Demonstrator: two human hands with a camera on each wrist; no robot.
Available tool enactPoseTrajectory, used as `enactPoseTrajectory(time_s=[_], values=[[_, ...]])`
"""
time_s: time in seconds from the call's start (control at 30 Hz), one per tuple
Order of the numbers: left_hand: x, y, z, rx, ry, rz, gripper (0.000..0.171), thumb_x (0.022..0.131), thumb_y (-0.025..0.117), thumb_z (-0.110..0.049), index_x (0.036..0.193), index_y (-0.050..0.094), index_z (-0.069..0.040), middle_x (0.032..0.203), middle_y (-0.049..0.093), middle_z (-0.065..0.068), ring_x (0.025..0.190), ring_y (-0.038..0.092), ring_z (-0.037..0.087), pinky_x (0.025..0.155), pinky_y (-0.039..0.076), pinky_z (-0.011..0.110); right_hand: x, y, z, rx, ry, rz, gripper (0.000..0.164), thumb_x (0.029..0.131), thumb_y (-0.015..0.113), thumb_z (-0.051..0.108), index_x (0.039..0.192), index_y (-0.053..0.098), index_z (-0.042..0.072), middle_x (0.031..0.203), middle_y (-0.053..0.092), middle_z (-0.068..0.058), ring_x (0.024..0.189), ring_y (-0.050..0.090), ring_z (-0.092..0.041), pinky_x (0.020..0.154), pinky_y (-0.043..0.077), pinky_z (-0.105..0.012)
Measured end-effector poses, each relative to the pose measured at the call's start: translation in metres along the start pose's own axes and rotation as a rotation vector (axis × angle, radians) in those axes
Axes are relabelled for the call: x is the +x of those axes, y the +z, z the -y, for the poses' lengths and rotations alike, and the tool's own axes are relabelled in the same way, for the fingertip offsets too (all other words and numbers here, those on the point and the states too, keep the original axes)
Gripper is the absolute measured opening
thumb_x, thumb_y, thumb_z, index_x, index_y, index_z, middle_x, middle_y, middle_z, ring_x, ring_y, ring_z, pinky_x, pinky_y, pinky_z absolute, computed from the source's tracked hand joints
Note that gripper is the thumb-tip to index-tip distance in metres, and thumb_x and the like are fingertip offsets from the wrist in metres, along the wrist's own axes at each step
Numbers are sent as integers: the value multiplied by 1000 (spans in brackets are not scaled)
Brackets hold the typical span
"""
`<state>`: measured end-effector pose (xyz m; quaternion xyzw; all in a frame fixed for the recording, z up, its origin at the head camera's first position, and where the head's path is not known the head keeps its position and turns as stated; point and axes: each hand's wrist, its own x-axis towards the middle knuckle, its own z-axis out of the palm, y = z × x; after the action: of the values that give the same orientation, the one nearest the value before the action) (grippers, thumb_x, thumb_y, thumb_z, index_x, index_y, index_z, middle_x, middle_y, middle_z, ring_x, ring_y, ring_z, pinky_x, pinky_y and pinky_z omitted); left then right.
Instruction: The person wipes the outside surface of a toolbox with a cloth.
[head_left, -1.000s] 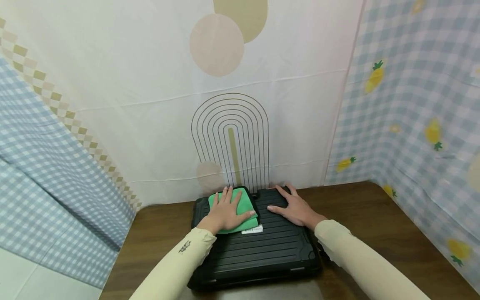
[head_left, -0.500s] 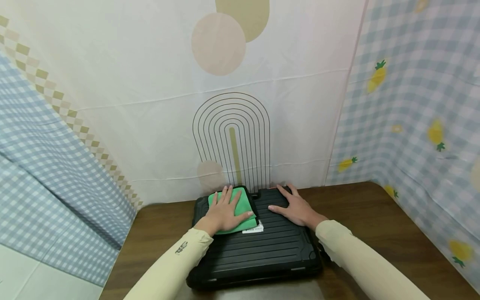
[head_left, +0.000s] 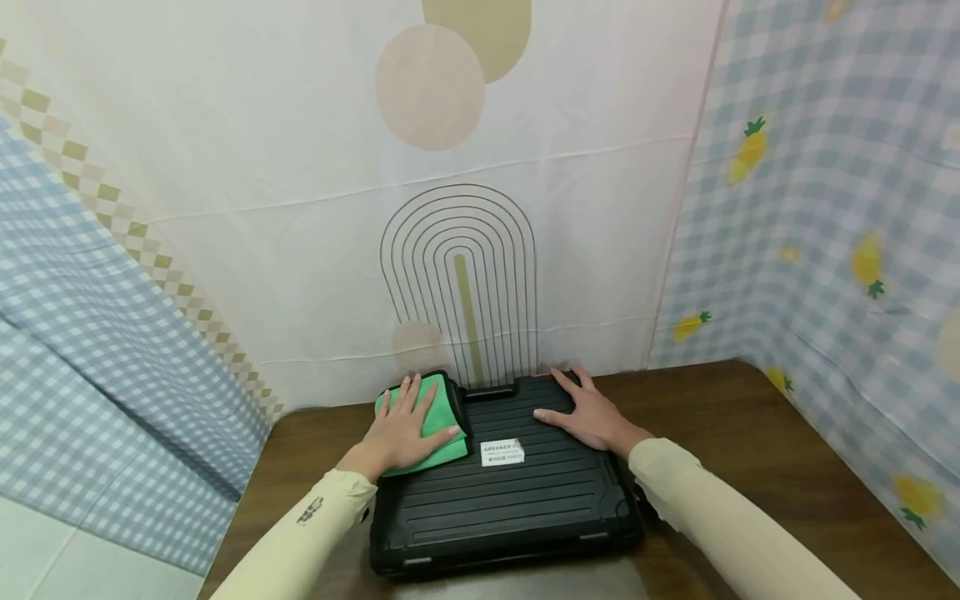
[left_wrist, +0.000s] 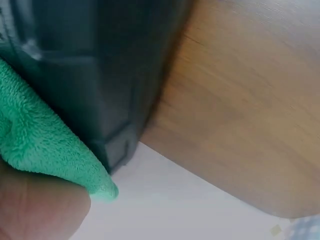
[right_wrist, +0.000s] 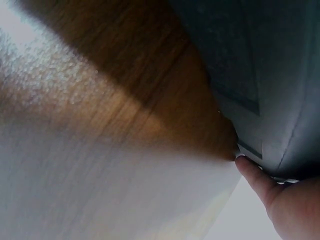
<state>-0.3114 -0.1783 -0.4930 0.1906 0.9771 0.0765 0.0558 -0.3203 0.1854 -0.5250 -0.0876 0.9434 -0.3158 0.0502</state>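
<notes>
A black ribbed hard case (head_left: 510, 500) lies flat on the wooden table. My left hand (head_left: 397, 435) is spread flat on a folded green cloth (head_left: 446, 408) with dark edging, pressing it to the case's far left corner. In the left wrist view, the fuzzy cloth (left_wrist: 45, 135) hangs over the case's edge beside part of my hand (left_wrist: 40, 207). On the far right corner rests my right hand (head_left: 592, 419), fingers extended. One finger reaches the case's side (right_wrist: 280, 90) in the right wrist view. A white printed label (head_left: 502, 452) shows mid-case.
The case's handle (head_left: 489, 392) faces the back wall, which is covered by a patterned curtain (head_left: 315, 275). Brown table (head_left: 712, 417) surface extends on both sides of the case. Checked curtains hang left and right.
My left hand has slid left with the green cloth, from nearer the middle to the left corner. The label and handle are now uncovered. My right hand stays where it was.
</notes>
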Motion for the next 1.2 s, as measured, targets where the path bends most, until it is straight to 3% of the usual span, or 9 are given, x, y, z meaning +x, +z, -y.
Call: enactPoseTrajectory(time_s=[0.43, 0.6, 0.97, 1.2], values=[[-11, 5, 2, 4, 25, -51, 99, 91, 25, -86, 165, 4, -23, 172, -2, 17, 156, -6, 32, 123, 0, 63, 2, 2, -4, 3, 1, -9, 108, 79, 54, 87, 165, 19, 30, 171, 3, -19, 141, 37, -54, 103, 38, -73], [-22, 8, -1, -6, 57, -71, 97, 94, 28, -82, 165, 5, -20, 172, 0, 19, 157, -3, 34, 122, 3, 64, 2, 2, -2, 2, 2, -12, 109, 79, 53, 88, 165, 19, 30, 171, 3, -18, 142, 36, -53, 103, 38, -72], [-72, -2, -28, -57, 91, -10, 94, 97, 35, -75, 165, 11, -14, 171, 1, 18, 156, -1, 35, 122, 4, 66, 2, 1, -1, 5, -3, -17, 108, 80, 54, 87, 165, 19, 30, 172, 1, -16, 143, 35, -51, 105, 38, -71], [-111, 5, -40, -80, 119, -25, 94, 97, 36, -75, 165, 13, -14, 171, 4, 19, 156, 2, 33, 121, 5, 68, 2, 2, -1, 16, -6, -11, 108, 80, 54, 87, 165, 19, 29, 171, 1, -17, 143, 36, -51, 106, 38, -70]])
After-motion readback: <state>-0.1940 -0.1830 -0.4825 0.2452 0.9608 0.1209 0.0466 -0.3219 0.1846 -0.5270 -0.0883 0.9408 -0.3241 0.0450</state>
